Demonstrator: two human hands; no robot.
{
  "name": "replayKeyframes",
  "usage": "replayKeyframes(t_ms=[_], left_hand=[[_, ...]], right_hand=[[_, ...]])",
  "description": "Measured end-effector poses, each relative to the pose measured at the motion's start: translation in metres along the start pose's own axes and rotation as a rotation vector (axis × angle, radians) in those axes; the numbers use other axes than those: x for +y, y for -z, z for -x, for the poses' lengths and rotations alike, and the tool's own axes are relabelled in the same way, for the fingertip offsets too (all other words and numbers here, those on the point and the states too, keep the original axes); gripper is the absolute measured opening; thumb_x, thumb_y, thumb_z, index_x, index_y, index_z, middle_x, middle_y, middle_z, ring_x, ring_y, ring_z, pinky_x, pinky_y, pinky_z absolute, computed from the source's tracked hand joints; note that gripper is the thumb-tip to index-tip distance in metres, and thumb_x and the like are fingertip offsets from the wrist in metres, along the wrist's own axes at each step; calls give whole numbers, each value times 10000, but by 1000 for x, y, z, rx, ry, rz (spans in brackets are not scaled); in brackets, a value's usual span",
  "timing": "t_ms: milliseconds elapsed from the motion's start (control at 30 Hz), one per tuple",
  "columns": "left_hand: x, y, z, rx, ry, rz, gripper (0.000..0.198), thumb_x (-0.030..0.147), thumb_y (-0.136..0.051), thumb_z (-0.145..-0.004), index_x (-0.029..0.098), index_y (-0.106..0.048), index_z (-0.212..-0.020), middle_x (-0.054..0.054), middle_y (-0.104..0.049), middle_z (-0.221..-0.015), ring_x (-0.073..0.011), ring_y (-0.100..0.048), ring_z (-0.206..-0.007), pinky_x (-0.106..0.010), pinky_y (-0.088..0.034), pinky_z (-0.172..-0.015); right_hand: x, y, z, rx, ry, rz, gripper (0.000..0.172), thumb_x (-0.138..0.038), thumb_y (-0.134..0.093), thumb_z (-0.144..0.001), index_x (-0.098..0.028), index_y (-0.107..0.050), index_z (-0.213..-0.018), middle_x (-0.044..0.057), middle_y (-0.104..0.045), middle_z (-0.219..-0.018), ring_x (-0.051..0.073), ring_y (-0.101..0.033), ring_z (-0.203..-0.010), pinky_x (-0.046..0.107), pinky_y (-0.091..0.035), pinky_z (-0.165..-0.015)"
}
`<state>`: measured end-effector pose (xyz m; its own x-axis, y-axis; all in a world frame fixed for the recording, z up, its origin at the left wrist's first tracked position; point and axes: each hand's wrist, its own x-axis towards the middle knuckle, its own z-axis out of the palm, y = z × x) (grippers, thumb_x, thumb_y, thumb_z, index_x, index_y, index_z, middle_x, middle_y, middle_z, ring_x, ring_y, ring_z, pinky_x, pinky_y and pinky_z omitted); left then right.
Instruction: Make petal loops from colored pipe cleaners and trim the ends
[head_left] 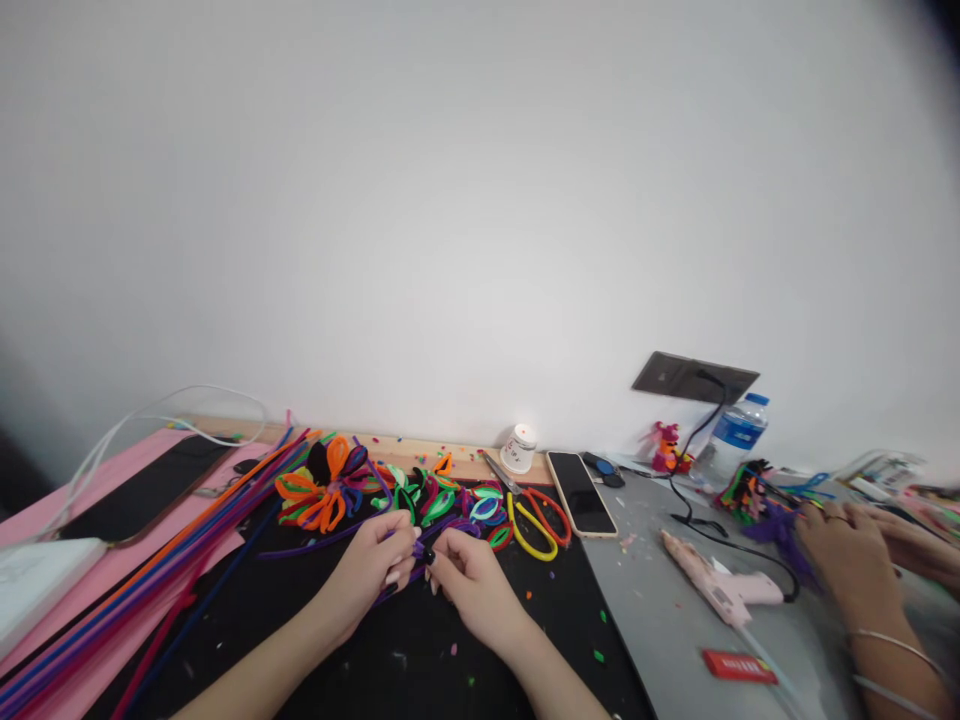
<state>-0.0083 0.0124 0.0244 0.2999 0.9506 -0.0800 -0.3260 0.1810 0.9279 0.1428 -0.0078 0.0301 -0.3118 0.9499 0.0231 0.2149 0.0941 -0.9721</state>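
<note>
Over the black mat (420, 670), both of my hands meet with fingertips nearly touching. My left hand (375, 565) is closed around a purple pipe cleaner (418, 548), part of which shows between the fingers. Thumb and forefinger of my right hand (472, 585) pinch at the same purple piece. Just beyond them lie looped pipe-cleaner flowers, the largest orange and green (322, 495), others green, purple and white (486, 508). Scissors (536, 520) with yellow and red handles rest to the right of these. My fingers hide much of the purple piece.
Long pipe cleaners (150, 580) lie across pink paper (45, 500) at left, near a dark phone (150, 490). Rightward are a paper cup (518, 448), another phone (581, 495), a glue gun (720, 585) with cord and a water bottle (735, 435). Another person's hands (855, 550) work at far right.
</note>
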Motion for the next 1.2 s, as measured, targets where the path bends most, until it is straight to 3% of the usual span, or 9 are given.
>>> replayKeyframes(t_ms=[233, 467, 667, 833, 967, 1200], left_hand=[[-1, -2, 0, -15, 9, 10, 369, 327, -591, -748, 206, -325, -522, 120, -284, -415, -34, -247, -337, -170, -264, -374], [0, -1, -1, -12, -5, -5, 386, 375, -603, -747, 194, -349, -520, 109, -339, -426, -30, -292, -323, -178, -298, -381], [9, -5, 0, 10, -72, 41, 225, 360, -650, -725, 194, -517, -796, 64, -531, -685, -53, -468, -452, -174, -367, -436], [13, -8, 4, 7, -91, 32, 319, 286, -660, -725, 216, -542, -1013, -38, -607, -1015, -96, -541, -628, -227, -446, -602], [15, -9, 5, 4, -79, 17, 350, 297, -674, -702, 185, -593, -1024, -75, -646, -989, -116, -545, -635, -245, -456, -634], [15, -5, 4, 43, -76, 22, 309, 304, -666, -716, 203, -639, -1008, -32, -675, -869, -96, -538, -605, -232, -468, -645]], right_hand=[[1, 1, 0, 35, -1, 63, 332, -373, -431, -865, -183, -415, -594, -65, -334, -493, 80, -306, -465, 211, -231, -470], [4, -1, -2, 52, -61, -139, 367, -441, -486, -811, -194, -376, -562, -80, -287, -471, 64, -247, -418, 213, -183, -416], [-3, -1, -3, 17, -153, -509, 361, -457, -521, -770, -187, -389, -569, -111, -254, -426, 28, -182, -333, 198, -106, -359], [-5, 1, 0, -48, -235, -666, 286, -377, -545, -766, -169, -430, -605, -111, -273, -428, 17, -171, -341, 192, -84, -373], [-7, 1, 1, -112, -288, -699, 241, -339, -543, -766, -164, -449, -630, -112, -277, -427, 14, -158, -348, 197, -76, -388], [-9, 0, 2, -160, -298, -664, 308, -411, -536, -785, -166, -434, -627, -107, -295, -434, 13, -180, -346, 198, -76, -388]])
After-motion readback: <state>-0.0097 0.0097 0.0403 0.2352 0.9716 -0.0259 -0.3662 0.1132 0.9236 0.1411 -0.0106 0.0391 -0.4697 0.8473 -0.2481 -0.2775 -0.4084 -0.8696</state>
